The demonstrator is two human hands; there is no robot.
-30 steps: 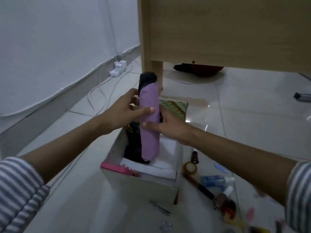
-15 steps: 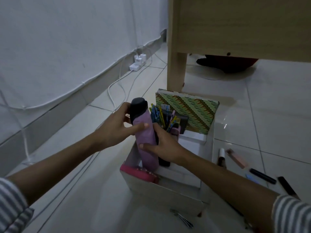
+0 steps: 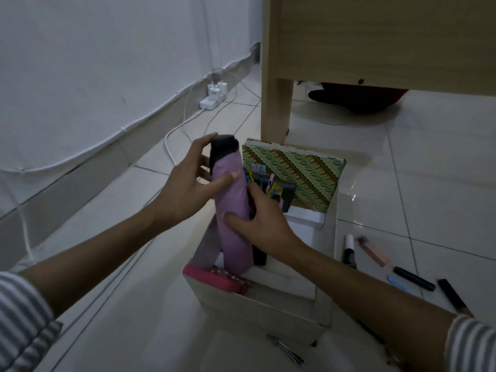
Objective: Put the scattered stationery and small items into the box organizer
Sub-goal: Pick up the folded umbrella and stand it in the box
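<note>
Leaning umbrella [image 3: 230,200], blk end up

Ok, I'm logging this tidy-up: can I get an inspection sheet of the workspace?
Surface: white tiled floor.
Job's things: purple umbrella lower end inside box organizer, beside pens; pink case at front rim.
Clutter: pink tube, black pen, metal clips on floor outside the box.
Hands: left hand grips umbrella's top; right hand grips it lower.
Cables: white cable runs to power strip by the wall.
Surroundings: wooden furniture behind the box.
</note>
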